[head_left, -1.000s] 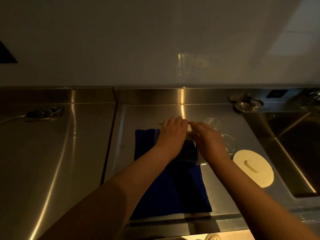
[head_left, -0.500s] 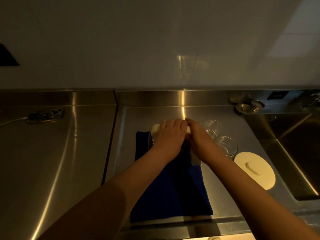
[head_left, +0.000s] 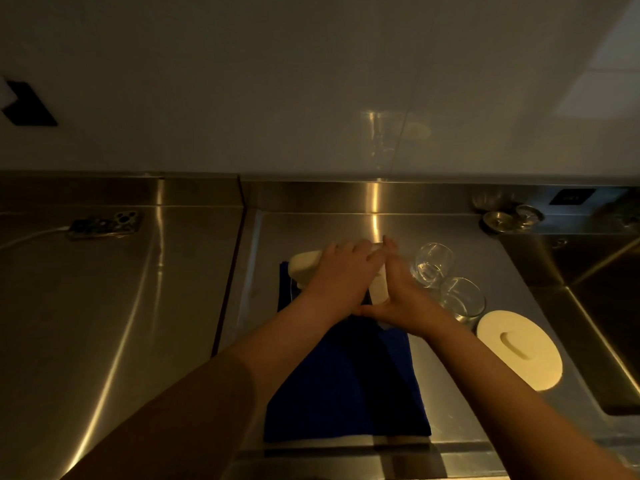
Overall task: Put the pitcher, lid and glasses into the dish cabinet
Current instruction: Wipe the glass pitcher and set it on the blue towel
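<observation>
Both hands meet over the far end of the blue cloth (head_left: 346, 375) on the steel tabletop (head_left: 173, 306), working on the pitcher (head_left: 304, 263), which sits on that cloth near the back wall. Only its cream top edge shows, poking out left of the left hand (head_left: 341, 277) and between the two palms; the glass body is mostly hidden, so I cannot tell its long axis for sure, though the pale band runs left to right. The left hand lies flat over that top with fingers (head_left: 349, 247) curled forward, seemingly pressing or steadying it. The right hand (head_left: 403, 299) is set edge-on against its right side, fingers straight and together, not visibly wrapped round anything; whether it grips the pitcher I cannot tell. I judge the two-handed hold is meant to brace it before lifting. Two glasses (head_left: 433, 265) stand just beside the right hand, mouths tilted toward me, and the round lid (head_left: 519, 348) lies flat near them, handle up. Nothing has reached a cabinet yet
</observation>
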### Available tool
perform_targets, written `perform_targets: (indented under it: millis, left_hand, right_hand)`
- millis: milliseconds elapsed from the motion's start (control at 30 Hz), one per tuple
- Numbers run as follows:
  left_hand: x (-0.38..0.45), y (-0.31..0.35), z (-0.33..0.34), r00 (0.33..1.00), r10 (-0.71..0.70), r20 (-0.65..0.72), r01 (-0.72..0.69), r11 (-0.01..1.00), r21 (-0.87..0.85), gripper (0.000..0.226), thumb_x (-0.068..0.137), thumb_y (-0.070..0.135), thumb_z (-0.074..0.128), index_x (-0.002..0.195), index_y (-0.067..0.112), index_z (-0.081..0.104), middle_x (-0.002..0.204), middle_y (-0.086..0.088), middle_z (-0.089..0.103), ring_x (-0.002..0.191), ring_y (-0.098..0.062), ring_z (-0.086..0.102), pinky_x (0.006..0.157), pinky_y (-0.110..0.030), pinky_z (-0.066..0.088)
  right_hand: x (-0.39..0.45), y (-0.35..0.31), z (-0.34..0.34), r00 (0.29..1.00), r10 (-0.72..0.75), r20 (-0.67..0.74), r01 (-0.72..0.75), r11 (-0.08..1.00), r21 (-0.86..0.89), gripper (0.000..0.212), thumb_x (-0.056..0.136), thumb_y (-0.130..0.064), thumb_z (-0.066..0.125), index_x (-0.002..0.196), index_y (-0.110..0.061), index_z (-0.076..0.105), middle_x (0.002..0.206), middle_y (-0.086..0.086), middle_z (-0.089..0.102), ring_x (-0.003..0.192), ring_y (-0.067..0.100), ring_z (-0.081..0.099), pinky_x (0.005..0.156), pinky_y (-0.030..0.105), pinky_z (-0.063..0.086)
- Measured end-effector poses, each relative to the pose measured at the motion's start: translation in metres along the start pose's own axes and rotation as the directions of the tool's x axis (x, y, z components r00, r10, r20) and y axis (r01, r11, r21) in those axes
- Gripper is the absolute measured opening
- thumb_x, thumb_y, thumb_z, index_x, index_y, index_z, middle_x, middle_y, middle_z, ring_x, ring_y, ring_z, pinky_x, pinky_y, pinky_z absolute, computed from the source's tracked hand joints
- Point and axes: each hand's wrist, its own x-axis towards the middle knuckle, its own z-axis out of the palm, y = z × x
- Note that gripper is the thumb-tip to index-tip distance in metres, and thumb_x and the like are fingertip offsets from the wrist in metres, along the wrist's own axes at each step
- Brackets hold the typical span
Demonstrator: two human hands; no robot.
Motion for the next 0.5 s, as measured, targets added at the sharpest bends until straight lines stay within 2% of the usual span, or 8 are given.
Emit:
perform_targets:
  millis: [67,133,300,367,500]
  left_hand:
    - [0.0,0.007,-0.001,0.998,0.069,0.005,-0.069,0.994,0.079,0.101,0.065,0.028,0.076,0.145,0.015,0.016,0.133,-0.01,0.041,0.113,-0.027,0.043,0.093,-0.04,0.034]
    - [0.0,0.007,0.0,0.996,0.084,0.001,-0.084,0.991,0.102,0.102,0.066,0.028,0.076,0.146,0.014,0.014,0.135,-0.011,0.038,0.115,-0.027,0.04,0.093,-0.039,0.032]
    - [-0.002,0.006,0.002,0.998,0.06,-0.018,-0.058,0.996,0.071,0.082,0.074,0.029,0.071,0.141,0.015,0.026,0.138,-0.01,0.035,0.12,-0.027,0.037,0.098,-0.037,0.029]
    - [-0.002,0.008,0.004,0.996,0.085,-0.019,-0.083,0.994,0.074,0.079,0.075,0.027,0.07,0.141,0.013,0.027,0.138,-0.01,0.035,0.121,-0.026,0.036,0.098,-0.037,0.028]
    - [0.003,0.01,0.003,0.991,0.107,-0.077,-0.105,0.994,0.036,0.076,0.074,0.024,0.07,0.138,0.012,0.032,0.135,-0.009,0.038,0.119,-0.025,0.039,0.099,-0.037,0.028]
  right_hand:
    - [-0.002,-0.001,0.003,1.0,-0.017,-0.013,0.017,1.0,-0.013,0.132,0.063,-0.041,0.083,0.143,-0.02,-0.02,0.155,-0.001,-0.018,0.143,0.016,-0.016,0.117,0.035,0.003]
    - [-0.004,0.0,0.002,1.0,-0.009,-0.019,0.009,1.0,0.004,0.13,0.064,-0.043,0.082,0.144,-0.022,-0.018,0.156,-0.001,-0.016,0.143,0.015,-0.014,0.117,0.035,0.005]
    - [-0.018,0.008,0.018,0.989,0.107,-0.101,-0.09,0.984,0.157,0.105,0.076,-0.045,0.071,0.149,-0.016,0.001,0.157,0.005,0.009,0.144,0.019,0.01,0.115,0.046,0.021]
    - [-0.024,0.007,0.025,0.979,0.142,-0.144,-0.113,0.974,0.194,0.098,0.08,-0.045,0.068,0.15,-0.017,0.005,0.156,0.005,0.014,0.143,0.02,0.015,0.113,0.048,0.023]
    - [-0.023,0.006,0.014,0.984,0.064,-0.166,-0.05,0.995,0.086,0.093,0.08,-0.049,0.064,0.149,-0.014,0.013,0.154,0.007,0.02,0.141,0.022,0.02,0.112,0.047,0.026]
